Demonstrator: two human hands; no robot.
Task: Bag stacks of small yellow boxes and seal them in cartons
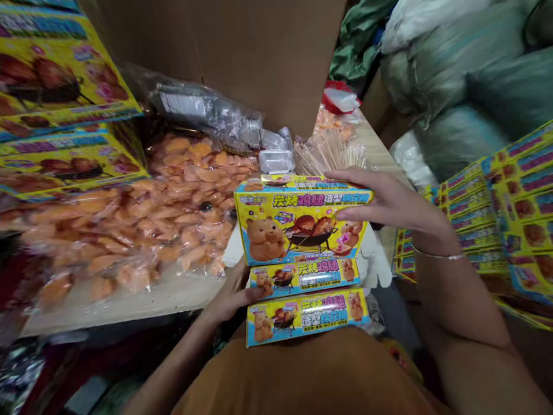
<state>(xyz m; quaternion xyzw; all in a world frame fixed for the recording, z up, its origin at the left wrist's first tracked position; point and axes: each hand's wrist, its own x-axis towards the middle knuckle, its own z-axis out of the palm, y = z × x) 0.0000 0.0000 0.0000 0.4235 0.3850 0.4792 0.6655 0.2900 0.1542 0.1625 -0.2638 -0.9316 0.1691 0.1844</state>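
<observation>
Right hand (384,199) pinching the top box (302,230) at its upper right corner: fingers over the upper edge, thumb flat on the front face, spread only as wide as the box allows. Left hand (233,294) at the lower left, thumb on the left end of the middle box (306,275); its fingers are hidden, so how far it closes cannot be told.

Top box is held in front of the body, at the near side of the table (173,297), broad face to the viewer: two cartoon bears, a grill with drumsticks between them. Middle box just below it, then the bottom box (306,318), both narrow side up, bottom one next to the orange-brown shirt (319,374). White flaps (374,259) show to either side of the top box.

Beyond: small foil tray (276,161), and right of it a spread of wooden sticks (332,153). Left on the table, many orange pieces (173,196) in clear wrapping, a small black item (205,206) among them. Behind these, a clear sleeve (203,112) of foil trays, with brown cardboard (216,52) standing behind. Red-and-white packet (341,97) at the far end.

Far left, yellow boxes (64,75) stacked. Far right, more stacked boxes (518,219), with bulging sacks (466,57) behind. Thin bracelet (438,253) on the right wrist.
</observation>
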